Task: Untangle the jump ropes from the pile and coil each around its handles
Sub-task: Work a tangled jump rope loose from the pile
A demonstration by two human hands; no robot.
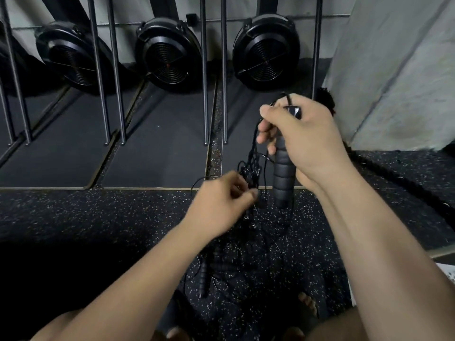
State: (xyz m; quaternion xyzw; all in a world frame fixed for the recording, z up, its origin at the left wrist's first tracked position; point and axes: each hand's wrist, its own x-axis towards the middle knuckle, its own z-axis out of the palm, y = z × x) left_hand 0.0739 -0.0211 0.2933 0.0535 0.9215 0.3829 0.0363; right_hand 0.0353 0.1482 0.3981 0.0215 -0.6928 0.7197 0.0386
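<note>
While the right hand (302, 139) is raised with its wrist bent and its back toward the camera, its fingers curl round the top of a black jump-rope handle (284, 178), the thumb lying near the cap. The handle is a ribbed, foam-like cylinder. Its long axis runs almost vertical, with the cap end at twelve o'clock and the free end pointing to six o'clock, at the floor. At about eight o'clock from it the left hand (219, 205), slightly blurred, is held out on a straight forearm, thumb and fingertips pinching thin black cords of the tangle (250, 168). The tangle hangs below the right hand as a knotted net of wiry strands and trails to the pile at six o'clock, where a second handle (203, 276), also ribbed, lies with its axis roughly twelve to six. The floor (73, 217) is dark rubber flecked with pale specks. A thick braided rope (384, 173) lies at three o'clock.
</note>
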